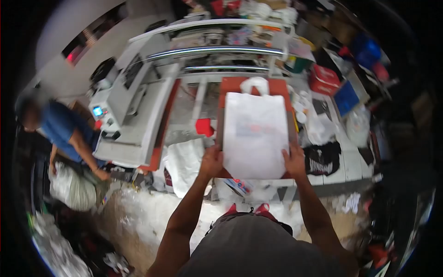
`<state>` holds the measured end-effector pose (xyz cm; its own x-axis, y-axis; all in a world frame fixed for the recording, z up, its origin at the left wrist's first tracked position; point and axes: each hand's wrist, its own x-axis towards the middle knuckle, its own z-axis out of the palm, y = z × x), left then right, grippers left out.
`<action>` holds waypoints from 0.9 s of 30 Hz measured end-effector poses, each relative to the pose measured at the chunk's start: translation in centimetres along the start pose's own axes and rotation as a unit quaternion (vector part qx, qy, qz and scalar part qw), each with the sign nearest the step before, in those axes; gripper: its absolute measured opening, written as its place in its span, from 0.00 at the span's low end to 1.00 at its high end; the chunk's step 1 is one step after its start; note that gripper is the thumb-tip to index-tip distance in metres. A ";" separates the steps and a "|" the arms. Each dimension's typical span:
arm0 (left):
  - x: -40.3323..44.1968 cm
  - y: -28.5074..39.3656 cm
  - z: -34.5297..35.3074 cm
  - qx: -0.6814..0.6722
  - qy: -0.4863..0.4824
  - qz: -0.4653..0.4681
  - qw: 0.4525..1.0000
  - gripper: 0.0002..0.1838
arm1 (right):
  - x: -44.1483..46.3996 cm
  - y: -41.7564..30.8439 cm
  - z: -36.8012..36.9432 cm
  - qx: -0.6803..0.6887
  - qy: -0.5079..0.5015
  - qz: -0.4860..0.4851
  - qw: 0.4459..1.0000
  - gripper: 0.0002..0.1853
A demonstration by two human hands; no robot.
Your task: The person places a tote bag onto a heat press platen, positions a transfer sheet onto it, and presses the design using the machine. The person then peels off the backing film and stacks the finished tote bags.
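Observation:
A white tote bag (255, 136) with a looped handle and a faint, blurred print lies flat on a red-brown press bed (230, 84). Its handle points away from me. My left hand (211, 160) is closed at the bag's lower left edge, fingers partly hidden. At the lower right edge, my right hand (294, 159) grips the bag with its thumb on top. A heat press machine (124, 106) with a small lit display stands to the left. Between it and the bag sits a small red object (204, 127).
White folded fabric (184, 161) hangs over the table edge left of my hand. To the right are a black printed cloth (322, 158), a red box (324, 79) and clear plastic bags (320, 129). A co-worker in a blue shirt (69, 131) is at far left, beside a stuffed plastic sack (74, 187).

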<state>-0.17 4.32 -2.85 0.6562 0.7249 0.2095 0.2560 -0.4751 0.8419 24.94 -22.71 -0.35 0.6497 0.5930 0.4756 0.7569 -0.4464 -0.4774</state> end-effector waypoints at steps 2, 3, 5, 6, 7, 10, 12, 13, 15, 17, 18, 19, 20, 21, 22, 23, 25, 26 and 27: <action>0.4 1.8 -0.2 0.007 0.012 -0.009 1.000 0.19 | -0.3 0.1 0.8 -0.005 -0.033 0.033 0.999 0.28; 0.7 2.5 -0.2 0.000 0.001 -0.032 0.999 0.19 | -0.2 -0.2 1.0 -0.019 -0.057 0.055 0.997 0.29; 0.4 1.4 0.9 0.012 -0.008 -0.041 0.999 0.19 | -0.5 -0.4 1.0 -0.051 -0.050 0.051 0.996 0.29; 0.4 1.7 1.1 0.029 -0.010 -0.055 0.998 0.18 | -0.5 -0.4 1.1 -0.052 -0.049 0.055 0.996 0.29; 0.3 2.0 1.3 0.029 -0.013 -0.054 0.998 0.18 | -0.5 -0.4 1.1 -0.049 -0.045 0.051 0.997 0.29; 0.0 2.3 1.4 -0.005 -0.027 -0.074 0.997 0.17 | -0.6 -0.7 1.0 -0.045 -0.035 0.049 0.997 0.29; 0.3 2.4 1.5 -0.011 -0.025 -0.060 0.998 0.16 | -0.6 -0.9 1.0 -0.046 -0.032 0.047 0.997 0.29; 0.3 2.9 1.4 -0.011 -0.026 -0.062 0.998 0.16 | -0.7 -0.9 1.2 -0.049 -0.029 0.049 0.997 0.29; 0.2 3.8 1.1 0.042 -0.018 -0.071 0.996 0.16 | -0.7 -1.0 1.3 -0.052 -0.031 0.052 0.997 0.28; 0.2 1.6 1.6 0.029 -0.002 -0.066 0.997 0.16 | -0.7 -1.0 1.2 -0.065 0.001 0.044 0.997 0.25; -0.1 0.6 1.8 0.017 0.015 -0.058 0.998 0.16 | -0.7 -0.1 0.9 -0.004 0.037 0.044 0.998 0.23; -0.3 1.7 1.0 0.043 0.026 -0.080 0.996 0.16 | -0.7 1.1 0.3 0.057 0.070 0.047 0.995 0.21; -0.7 1.6 0.1 0.012 0.020 -0.124 0.992 0.17 | -1.6 2.0 -0.5 0.098 0.122 0.138 0.978 0.17; -1.5 0.6 -1.0 -0.017 0.014 -0.169 0.985 0.17 | -4.0 6.1 0.3 0.131 0.164 0.215 0.954 0.14; -2.8 -0.5 -2.0 -0.055 0.045 -0.173 0.982 0.17 | -5.7 6.7 -1.0 0.181 0.202 0.326 0.905 0.14; -4.0 -1.7 -2.9 -0.094 0.079 -0.174 0.977 0.16 | -8.6 9.0 -0.8 0.118 0.199 0.327 0.916 0.14; -7.5 -6.0 -4.4 -0.082 0.090 -0.230 0.966 0.14 | -15.1 12.6 2.7 -0.055 0.006 0.405 0.913 0.13; -9.6 -7.4 -4.7 0.000 0.080 -0.224 0.971 0.13 | -16.3 11.2 3.7 0.029 -0.023 0.387 0.921 0.13; -12.0 -9.0 -5.1 0.082 0.069 -0.217 0.970 0.11 | -17.3 9.2 5.6 0.115 -0.051 0.367 0.922 0.13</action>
<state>-13.95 2.44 -10.37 0.3621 0.9293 -0.0730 0.6038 -0.1742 0.7778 20.28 -33.37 -17.09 0.9617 0.2532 -0.1047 0.0733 -0.6059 -0.7922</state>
